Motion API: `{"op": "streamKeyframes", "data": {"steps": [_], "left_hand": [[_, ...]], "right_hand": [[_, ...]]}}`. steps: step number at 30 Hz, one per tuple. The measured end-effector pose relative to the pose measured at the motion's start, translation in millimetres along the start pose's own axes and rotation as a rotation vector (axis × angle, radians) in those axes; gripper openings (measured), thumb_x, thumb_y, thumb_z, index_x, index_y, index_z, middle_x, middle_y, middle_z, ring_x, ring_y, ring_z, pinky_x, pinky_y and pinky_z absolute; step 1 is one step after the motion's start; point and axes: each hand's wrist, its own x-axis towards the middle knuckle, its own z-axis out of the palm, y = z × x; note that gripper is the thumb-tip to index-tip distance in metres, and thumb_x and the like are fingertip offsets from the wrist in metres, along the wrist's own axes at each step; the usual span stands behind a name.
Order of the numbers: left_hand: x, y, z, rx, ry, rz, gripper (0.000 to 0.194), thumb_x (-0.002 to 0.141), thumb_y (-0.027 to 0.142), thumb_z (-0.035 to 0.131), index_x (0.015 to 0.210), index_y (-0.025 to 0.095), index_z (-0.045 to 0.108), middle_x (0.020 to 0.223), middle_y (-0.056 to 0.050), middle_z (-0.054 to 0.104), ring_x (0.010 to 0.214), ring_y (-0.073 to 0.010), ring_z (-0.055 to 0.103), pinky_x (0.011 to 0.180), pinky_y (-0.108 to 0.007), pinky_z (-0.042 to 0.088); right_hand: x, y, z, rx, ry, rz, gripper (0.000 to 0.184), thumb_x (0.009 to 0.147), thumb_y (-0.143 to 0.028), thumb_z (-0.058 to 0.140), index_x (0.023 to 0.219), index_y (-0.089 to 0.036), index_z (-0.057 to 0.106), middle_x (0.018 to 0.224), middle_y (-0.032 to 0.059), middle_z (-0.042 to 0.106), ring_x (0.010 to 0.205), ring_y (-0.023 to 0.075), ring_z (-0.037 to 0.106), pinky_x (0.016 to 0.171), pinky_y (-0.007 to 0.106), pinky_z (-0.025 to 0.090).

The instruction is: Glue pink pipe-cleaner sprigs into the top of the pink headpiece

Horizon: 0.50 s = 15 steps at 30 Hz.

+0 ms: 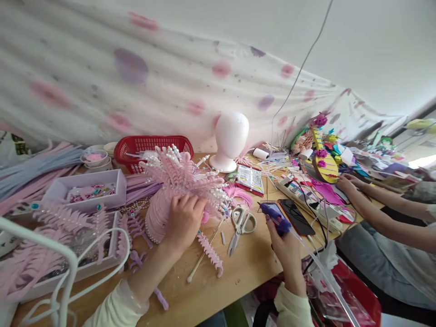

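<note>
My left hand (184,219) is closed round the side of a pink headdress (177,186) made of feathery foam strips and pearl beads, which stands on the wooden table (238,277). My right hand (284,238) grips a purple glue gun (274,213), its nozzle pointing left toward the headdress. White-handled scissors (240,225) lie on the table between my hands. A loose pink feathery strip (211,252) lies in front of the headdress.
A red basket (150,147) and a white foam head (230,138) stand behind the headdress. White trays (90,190) of pink pieces sit at left. A power strip (306,197) and a phone (295,217) lie right. Another person's hands (347,185) work among colourful craft pieces at far right.
</note>
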Motion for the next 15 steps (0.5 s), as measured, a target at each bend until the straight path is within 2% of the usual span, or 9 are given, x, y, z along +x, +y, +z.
{"op": "streamKeyframes", "data": {"steps": [4, 6, 8, 10, 12, 15], "left_hand": [[-10.5, 11.6, 2.9, -0.002, 0.066, 0.024, 0.021, 0.096, 0.014, 0.049, 0.113, 0.017, 0.062, 0.084, -0.005, 0.069, 0.077, -0.0216, 0.064, 0.07, -0.037, 0.045], [-12.8, 18.1, 4.2, 0.001, 0.017, 0.04, 0.033, 0.095, 0.01, 0.048, 0.127, 0.017, 0.055, 0.084, -0.004, 0.069, 0.071, -0.0182, 0.065, 0.063, -0.032, 0.047], [-11.1, 23.6, 4.1, -0.009, -0.093, 0.043, 0.048, 0.093, 0.004, 0.048, 0.138, 0.019, 0.046, 0.088, -0.002, 0.07, 0.067, -0.0151, 0.067, 0.056, -0.027, 0.047], [-5.7, 27.4, 1.7, -0.027, -0.229, 0.03, 0.051, 0.092, 0.002, 0.047, 0.139, 0.021, 0.046, 0.094, -0.003, 0.07, 0.067, -0.0142, 0.069, 0.051, -0.023, 0.048], [1.3, 29.1, -2.6, -0.057, -0.347, 0.006, 0.042, 0.093, 0.004, 0.045, 0.132, 0.02, 0.052, 0.098, -0.005, 0.07, 0.071, -0.0157, 0.071, 0.052, -0.023, 0.051], [9.1, 28.5, -8.3, -0.132, -0.453, -0.023, 0.033, 0.097, 0.008, 0.039, 0.121, 0.018, 0.06, 0.099, -0.008, 0.071, 0.075, -0.0184, 0.073, 0.055, -0.025, 0.056]], "right_hand": [[-20.1, -51.0, -31.3, 0.248, -0.04, 0.072, 0.038, 0.078, -0.057, 0.064, 0.067, -0.022, 0.071, 0.071, 0.0106, 0.073, 0.066, 0.0261, 0.066, 0.057, 0.036, 0.051], [-27.6, -86.7, -43.3, 0.326, -0.096, 0.049, 0.038, 0.083, -0.055, 0.062, 0.067, -0.022, 0.07, 0.07, 0.0092, 0.071, 0.062, 0.0227, 0.064, 0.051, 0.031, 0.048], [-28.0, -123.9, -47.4, 0.342, -0.239, -0.026, 0.034, 0.086, -0.051, 0.062, 0.072, -0.021, 0.071, 0.073, 0.0078, 0.071, 0.064, 0.0211, 0.064, 0.057, 0.031, 0.05], [-21.1, -156.3, -42.0, 0.269, -0.42, -0.136, 0.033, 0.084, -0.051, 0.065, 0.071, -0.021, 0.07, 0.067, 0.005, 0.068, 0.058, 0.0184, 0.06, 0.053, 0.028, 0.048], [-10.4, -179.3, -29.1, 0.149, -0.494, -0.209, 0.034, 0.086, -0.051, 0.064, 0.07, -0.021, 0.068, 0.061, 0.0021, 0.063, 0.052, 0.0152, 0.053, 0.047, 0.026, 0.043], [4.5, -196.5, -6.6, -0.011, -0.576, -0.298, 0.034, 0.088, -0.049, 0.061, 0.07, -0.02, 0.064, 0.056, -0.0003, 0.057, 0.052, 0.0141, 0.05, 0.048, 0.025, 0.041]]}}
